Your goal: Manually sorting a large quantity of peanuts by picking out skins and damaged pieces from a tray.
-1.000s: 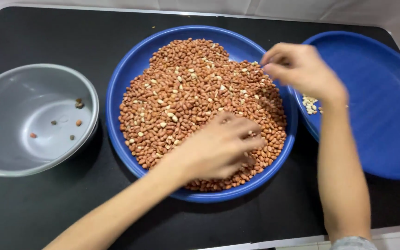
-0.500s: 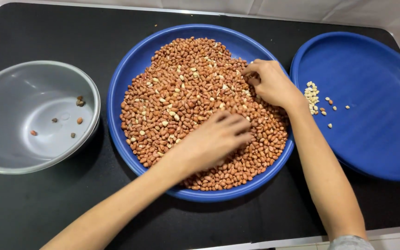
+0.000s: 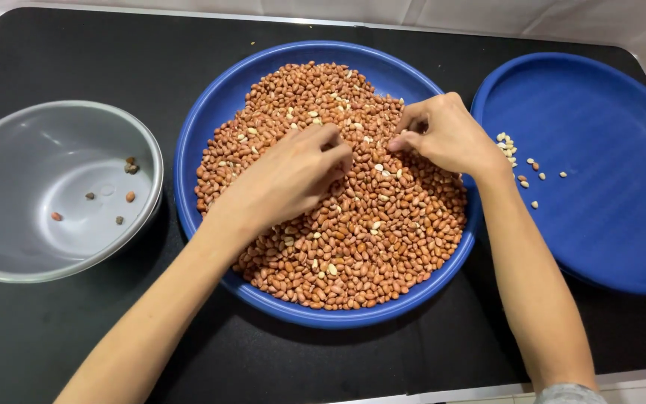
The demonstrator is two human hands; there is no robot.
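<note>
1. We are looking down at a round blue plastic basin (image 3: 211,120) in the middle of a black table top (image 3: 54,67), and it is holding a wide heap of red-brown peanuts (image 3: 383,232)
2. Our left hand (image 3: 289,179) is resting palm down on the heap, left of its centre; the fingers are curling together into the nuts, but we cannot tell if they are pinching one
3. Our right hand (image 3: 446,135) is lying at the right upper part of the heap, with thumb and fingertips pressed together, seemingly on a small nut that we cannot see
4. The two hands are almost meeting, fingertips pointing to each other
5. A second, nearly empty blue plastic basin (image 3: 607,224) is lying just to the right, with a few pale kernels (image 3: 508,146); the right hand is the nearer one to it
6. A grey metal bowl (image 3: 9,262) is standing well apart on the left, with some dark bits (image 3: 129,164), nearer to the left hand
</note>
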